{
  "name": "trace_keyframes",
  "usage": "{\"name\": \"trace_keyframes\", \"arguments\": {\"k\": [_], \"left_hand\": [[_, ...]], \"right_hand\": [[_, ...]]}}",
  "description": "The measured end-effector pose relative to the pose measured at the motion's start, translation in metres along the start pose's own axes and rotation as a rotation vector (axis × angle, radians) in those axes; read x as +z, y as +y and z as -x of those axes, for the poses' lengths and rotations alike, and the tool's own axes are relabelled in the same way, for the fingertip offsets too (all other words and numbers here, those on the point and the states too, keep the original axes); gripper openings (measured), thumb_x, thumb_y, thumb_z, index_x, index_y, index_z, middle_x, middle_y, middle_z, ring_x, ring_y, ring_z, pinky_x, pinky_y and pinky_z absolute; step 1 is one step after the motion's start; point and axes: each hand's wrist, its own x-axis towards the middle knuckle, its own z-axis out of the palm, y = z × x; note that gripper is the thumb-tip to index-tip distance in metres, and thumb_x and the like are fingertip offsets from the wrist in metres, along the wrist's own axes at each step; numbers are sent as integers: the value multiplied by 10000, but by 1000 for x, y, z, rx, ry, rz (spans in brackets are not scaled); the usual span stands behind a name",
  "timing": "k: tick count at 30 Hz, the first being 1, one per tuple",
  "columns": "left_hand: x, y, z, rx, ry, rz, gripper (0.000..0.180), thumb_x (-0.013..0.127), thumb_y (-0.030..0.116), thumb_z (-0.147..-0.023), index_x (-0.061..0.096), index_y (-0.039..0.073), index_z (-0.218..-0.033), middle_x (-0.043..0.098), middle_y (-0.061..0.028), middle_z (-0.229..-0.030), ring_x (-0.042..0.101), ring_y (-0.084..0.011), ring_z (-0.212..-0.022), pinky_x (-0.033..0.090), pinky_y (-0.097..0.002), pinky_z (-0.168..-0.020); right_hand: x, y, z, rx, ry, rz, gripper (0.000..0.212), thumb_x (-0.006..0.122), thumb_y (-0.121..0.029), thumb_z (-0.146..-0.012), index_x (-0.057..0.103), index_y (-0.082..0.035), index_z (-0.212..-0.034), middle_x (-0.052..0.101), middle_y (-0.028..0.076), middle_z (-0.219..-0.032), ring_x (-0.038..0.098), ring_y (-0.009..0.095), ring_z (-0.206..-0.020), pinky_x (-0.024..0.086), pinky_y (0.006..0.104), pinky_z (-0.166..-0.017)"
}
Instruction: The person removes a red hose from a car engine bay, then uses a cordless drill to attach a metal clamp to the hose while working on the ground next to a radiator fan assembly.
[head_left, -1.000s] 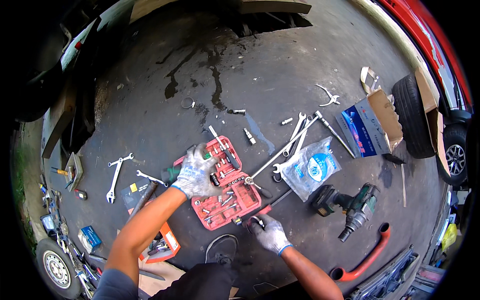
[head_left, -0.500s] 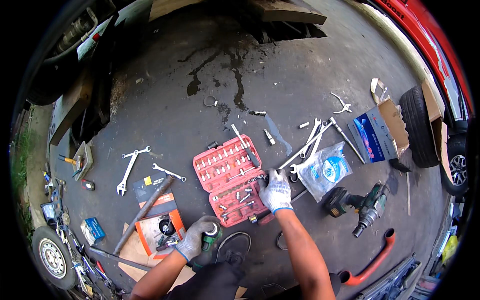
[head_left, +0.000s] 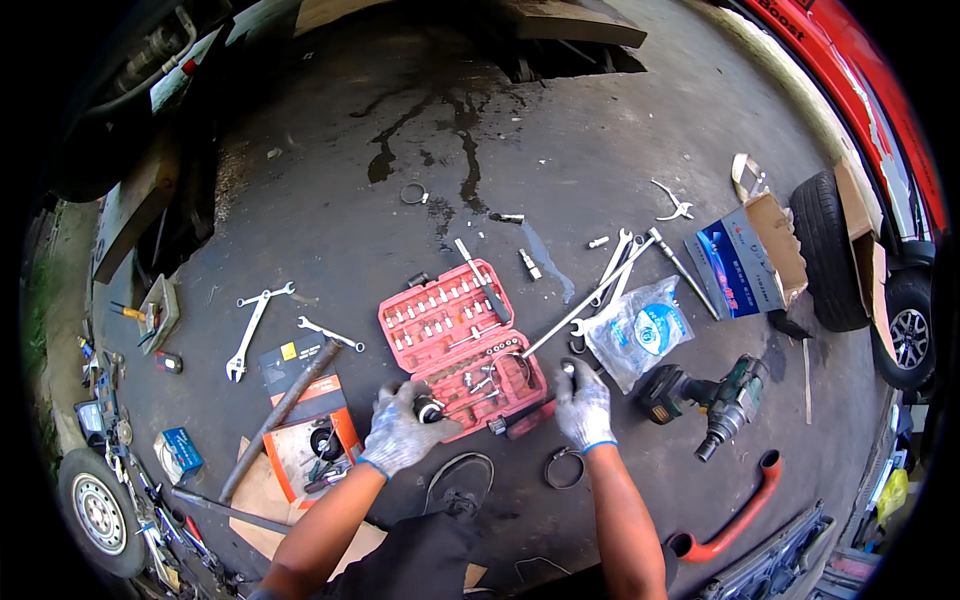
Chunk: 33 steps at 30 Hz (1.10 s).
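Note:
Both my hands wear white work gloves with blue cuffs. My left hand point(head_left: 397, 430) is closed round a power tool point(head_left: 429, 409), whose dark round nose points over the near left corner of the red socket set case point(head_left: 450, 342); the rest of it is hidden by the glove and arm. My right hand point(head_left: 584, 408), right of the case, pinches a small metal socket point(head_left: 568, 368) at its fingertips. The case lies open on the floor, with rows of bits in its lid and sockets in its near half. Beside the right hand a dark-red-handled tool point(head_left: 530, 418) lies against the case.
Right of the case lie a long bar point(head_left: 590, 300), several wrenches, a plastic bag point(head_left: 642, 330), a cordless impact wrench point(head_left: 722, 400) and a red hose point(head_left: 735, 515). To the left are wrenches point(head_left: 256, 330), a metal pipe point(head_left: 283, 415) and an orange box point(head_left: 318, 455). A hose clamp point(head_left: 564, 468) lies near.
My right hand has drawn out of the case toward me and right, with a socket now at its fingertips. My left hand has lifted the power tool up to the case's near corner.

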Motion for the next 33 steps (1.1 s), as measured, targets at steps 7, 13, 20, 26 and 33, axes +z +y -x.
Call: {"name": "trace_keyframes", "arguments": {"k": [7,13,20,26,33], "left_hand": [[-10,-16,10,110,-246,586,796,977,392,-814,706,39,-1474,669,-259,-1484,658,-434,-1405,551,-543,-1210],[-6,31,53,319,-748,1769,841,757,461,-953,586,-46,-1602,636,-271,-1612,616,-439,-1531,484,-587,-1311],[0,37,74,229,-694,1269,716,707,130,-947,625,-71,-1630,662,-243,-1642,699,-434,-1445,558,-471,-1239],[17,28,88,700,-404,428,473,649,159,-1138,690,-15,-1575,790,-232,-1303,787,-362,-1216,606,-436,-1060],[64,27,92,393,-396,257,379,550,340,-1222,779,39,-1196,758,-245,-958,757,-448,-927,587,-504,-822]], "right_hand": [[2,-32,51,-182,-49,471,693,771,-404,-1067,601,17,-1591,675,327,-1502,655,532,-1371,491,620,-1221],[32,-43,125,229,-1026,-1086,568,834,-193,-1082,623,-9,-1576,731,63,-1393,688,191,-1267,577,394,-1099],[-15,-47,149,316,-920,-1207,422,791,-89,-1074,702,-41,-1484,797,71,-1347,768,203,-1192,640,414,-1042],[-59,-16,171,293,-787,-833,348,816,-74,-1067,789,-37,-1412,843,58,-1238,764,170,-1148,619,398,-1042],[-61,-23,210,215,-672,-489,305,851,-127,-1057,825,-28,-1344,873,64,-1203,796,147,-1075,645,373,-957]]}}
